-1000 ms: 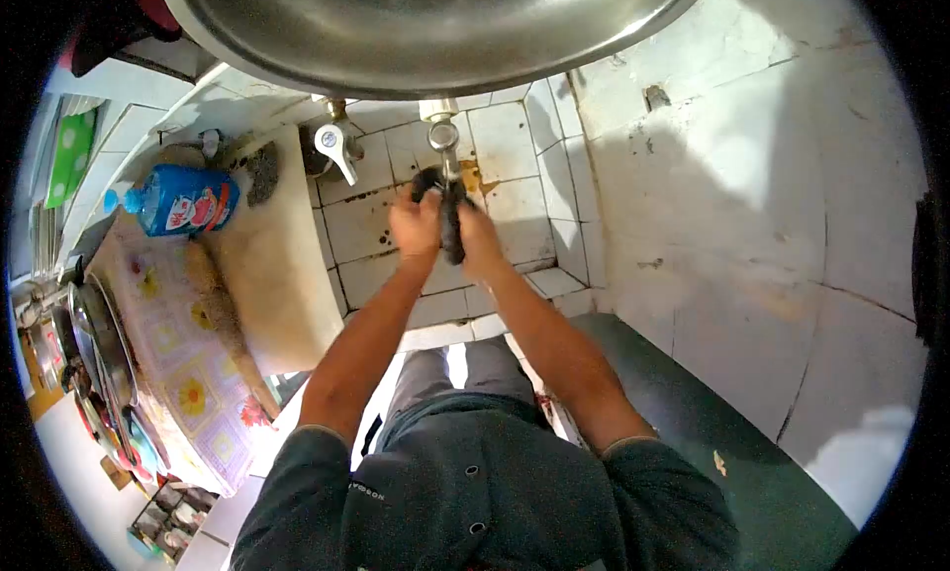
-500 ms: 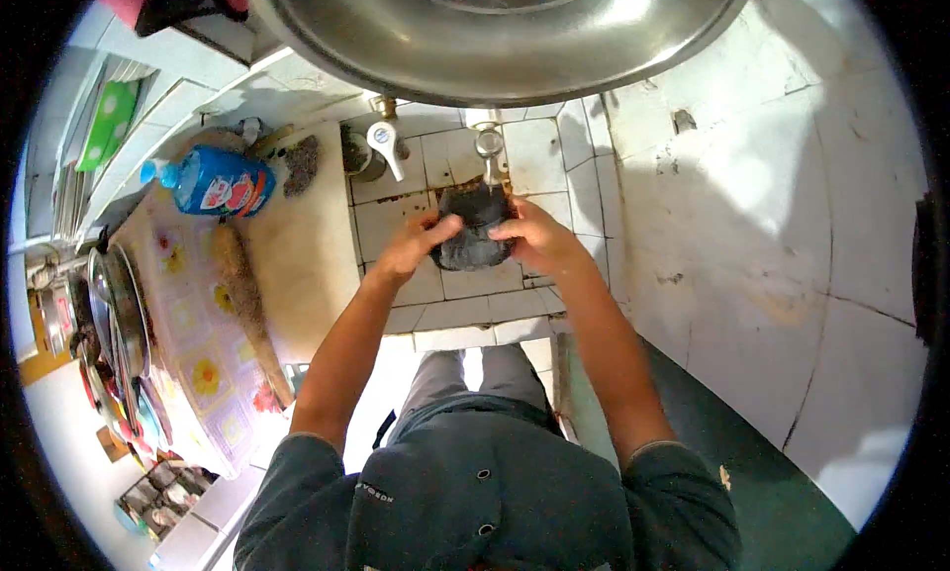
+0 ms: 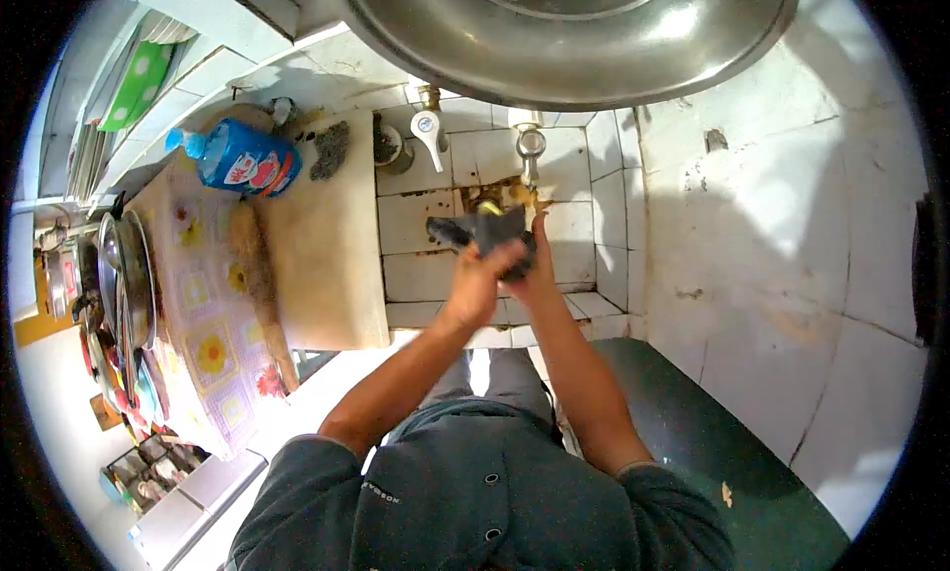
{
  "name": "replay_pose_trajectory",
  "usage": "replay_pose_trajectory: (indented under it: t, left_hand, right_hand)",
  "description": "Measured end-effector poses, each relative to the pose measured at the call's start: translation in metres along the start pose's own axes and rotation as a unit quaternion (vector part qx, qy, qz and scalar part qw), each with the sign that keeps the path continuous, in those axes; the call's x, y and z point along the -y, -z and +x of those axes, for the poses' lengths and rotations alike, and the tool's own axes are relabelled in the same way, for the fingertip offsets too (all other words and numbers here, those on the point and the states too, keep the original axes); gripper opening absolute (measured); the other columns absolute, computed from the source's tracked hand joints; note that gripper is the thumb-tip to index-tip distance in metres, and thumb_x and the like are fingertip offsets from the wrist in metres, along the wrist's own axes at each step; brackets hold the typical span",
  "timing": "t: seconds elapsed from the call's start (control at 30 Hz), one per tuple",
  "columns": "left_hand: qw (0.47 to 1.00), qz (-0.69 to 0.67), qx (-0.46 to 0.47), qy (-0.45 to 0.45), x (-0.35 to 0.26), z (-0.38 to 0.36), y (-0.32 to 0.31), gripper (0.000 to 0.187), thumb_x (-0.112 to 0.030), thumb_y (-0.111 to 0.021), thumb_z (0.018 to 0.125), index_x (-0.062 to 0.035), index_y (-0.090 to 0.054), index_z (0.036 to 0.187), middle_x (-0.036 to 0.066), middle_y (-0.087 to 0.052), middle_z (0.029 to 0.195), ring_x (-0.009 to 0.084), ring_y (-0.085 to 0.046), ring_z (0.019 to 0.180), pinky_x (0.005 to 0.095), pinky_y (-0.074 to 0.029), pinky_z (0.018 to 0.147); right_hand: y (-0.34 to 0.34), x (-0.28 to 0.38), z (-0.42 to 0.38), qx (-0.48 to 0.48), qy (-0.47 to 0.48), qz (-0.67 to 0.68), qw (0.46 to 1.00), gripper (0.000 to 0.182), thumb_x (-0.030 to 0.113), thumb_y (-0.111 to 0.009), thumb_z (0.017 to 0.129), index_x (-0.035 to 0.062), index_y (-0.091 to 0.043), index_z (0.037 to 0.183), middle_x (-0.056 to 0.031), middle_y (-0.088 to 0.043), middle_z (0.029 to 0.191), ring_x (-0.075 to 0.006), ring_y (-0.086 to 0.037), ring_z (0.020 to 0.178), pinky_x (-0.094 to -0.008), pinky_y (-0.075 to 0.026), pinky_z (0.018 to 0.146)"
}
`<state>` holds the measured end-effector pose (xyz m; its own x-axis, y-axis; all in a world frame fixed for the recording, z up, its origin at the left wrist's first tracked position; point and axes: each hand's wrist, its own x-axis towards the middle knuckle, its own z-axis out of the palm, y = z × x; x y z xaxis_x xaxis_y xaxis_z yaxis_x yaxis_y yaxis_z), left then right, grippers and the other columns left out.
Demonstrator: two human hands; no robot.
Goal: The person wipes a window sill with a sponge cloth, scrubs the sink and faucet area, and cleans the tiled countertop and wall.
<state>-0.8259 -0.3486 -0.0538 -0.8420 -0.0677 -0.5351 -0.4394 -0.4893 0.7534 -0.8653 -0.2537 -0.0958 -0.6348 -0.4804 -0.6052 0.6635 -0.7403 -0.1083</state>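
Pans: bunched together, far left of the sink (image 3: 421, 276).
Cover: flowered (image 3: 203, 319), left of the sink, between pans (image 3: 142, 274) and slab.
Bottle: blue (image 3: 245, 158), lighter blue cap, left of the sink, toward its far end.
Slab: pale (image 3: 327, 259), just beside the sink's left edge.
Lever: white (image 3: 427, 136), over the sink's far left part.
Left hand: over the sink (image 3: 477, 286), fingers clasping the cloth, blurry.
Cloth: dark, crumpled (image 3: 498, 230), over the sink's middle, between both hands, one flap sticking out left.
Tap: metal (image 3: 530, 147), over the sink's far part.
Right hand: over the sink (image 3: 535, 272), against the cloth's right side, one digit pointing up; can't tell how tightly it grips.
Bowl: round, steel (image 3: 569, 66), above the sink's far edge.
Wall: white, stained (image 3: 742, 264), right of the sink.
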Motion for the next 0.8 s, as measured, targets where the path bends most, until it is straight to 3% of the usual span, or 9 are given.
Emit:
replay_pose_trajectory:
  t: [0.1,0.13,0.23,0.33,0.43,0.47,0.5,0.57,0.8]
  left_hand:
    - [0.935,0.272,-0.029,-0.225,0.027,-0.035,-0.022,0.029,-0.022,-0.065,0.085,-0.0015,-0.064,0.104,0.012,-0.069,0.094,0.0262,-0.066,0.085,0.0363,-0.05,0.08]
    - [0.851,0.39,-0.025,-0.351,0.027,-0.039,-0.024,0.029,-0.024,-0.065,0.085,-0.0008,-0.064,0.102,0.013,-0.069,0.09,0.027,-0.067,0.078,0.0367,-0.051,0.074]
    - [0.789,0.55,-0.126,-0.244,0.035,0.007,0.003,0.031,-0.027,-0.066,0.082,-0.0014,-0.065,0.1,0.016,-0.067,0.079,0.0266,-0.065,0.067,0.0395,-0.051,0.063]
    - [0.899,0.373,-0.213,-0.081,0.005,0.051,0.015,0.033,-0.03,-0.066,0.08,-0.0032,-0.065,0.099,0.017,-0.064,0.069,0.0281,-0.063,0.06,0.0418,-0.049,0.057]
    - [0.87,0.39,-0.203,-0.223,0.026,0.029,-0.013,0.033,-0.031,-0.065,0.08,-0.0028,-0.066,0.098,0.02,-0.064,0.068,0.032,-0.066,0.065,0.0421,-0.05,0.061]
    - [0.846,0.41,-0.231,-0.251,0.027,0.026,-0.021,0.032,-0.03,-0.065,0.081,-0.0027,-0.066,0.098,0.02,-0.064,0.069,0.0326,-0.066,0.066,0.0423,-0.05,0.061]
    - [0.82,0.426,-0.255,-0.284,0.026,0.029,-0.024,0.032,-0.03,-0.065,0.082,-0.0025,-0.066,0.098,0.021,-0.064,0.07,0.0332,-0.066,0.067,0.0424,-0.05,0.062]
    - [0.872,0.414,-0.25,-0.074,0.011,0.066,0.015,0.035,-0.032,-0.065,0.083,-0.0002,-0.066,0.098,0.021,-0.066,0.075,0.0343,-0.066,0.07,0.0422,-0.049,0.063]
    - [0.981,0.026,-0.126,-0.148,-0.025,0.055,0.059,0.042,-0.035,-0.063,0.087,-0.0002,-0.062,0.111,0.021,-0.065,0.086,0.0265,-0.065,0.086,0.0396,-0.049,0.076]
  right_hand:
    - [0.005,0.016,0.01,0.352,-0.214,0.074,0.908,0.075,0.072,-0.04,0.086,0.0046,-0.059,0.112,-0.0124,-0.066,0.093,-0.0223,-0.064,0.072,-0.036,-0.055,0.058]
    - [0.055,0.006,0.056,0.135,-0.037,-0.016,0.99,0.07,0.069,-0.04,0.089,0.0052,-0.059,0.112,-0.0138,-0.066,0.091,-0.0199,-0.064,0.069,-0.0358,-0.055,0.051]
    - [0.118,-0.038,0.089,0.291,-0.056,0.174,0.939,0.049,0.052,-0.045,0.094,0.0075,-0.06,0.107,-0.0108,-0.065,0.091,-0.0193,-0.065,0.078,-0.0394,-0.055,0.064]
    - [-0.019,-0.03,0.016,-0.145,0.033,-0.117,0.982,0.041,0.044,-0.046,0.092,0.0074,-0.06,0.107,-0.0076,-0.064,0.094,-0.0244,-0.062,0.085,-0.041,-0.052,0.075]
    - [0.065,0.0,0.062,0.119,-0.02,0.037,0.992,0.036,0.041,-0.047,0.096,0.0075,-0.061,0.093,-0.0072,-0.06,0.078,-0.0224,-0.061,0.073,-0.041,-0.052,0.066]
    - [0.075,0.005,0.07,0.392,-0.096,0.077,0.912,0.035,0.038,-0.048,0.097,0.0067,-0.061,0.103,-0.0075,-0.061,0.081,-0.0235,-0.062,0.076,-0.0423,-0.053,0.07]
    - [0.057,0.001,0.064,0.393,-0.095,0.074,0.912,0.035,0.038,-0.048,0.097,0.0067,-0.061,0.103,-0.0075,-0.061,0.081,-0.0235,-0.062,0.076,-0.0423,-0.053,0.07]
    - [0.006,-0.009,0.035,-0.107,0.031,-0.157,0.981,0.035,0.04,-0.051,0.096,0.0073,-0.06,0.105,-0.0083,-0.062,0.087,-0.0234,-0.062,0.078,-0.0419,-0.053,0.071]
    - [-0.009,0.053,0.005,0.121,-0.024,-0.235,0.964,0.047,0.009,-0.061,0.087,0.004,-0.045,0.13,-0.008,-0.059,0.118,-0.0235,-0.061,0.104,-0.0379,-0.049,0.09]
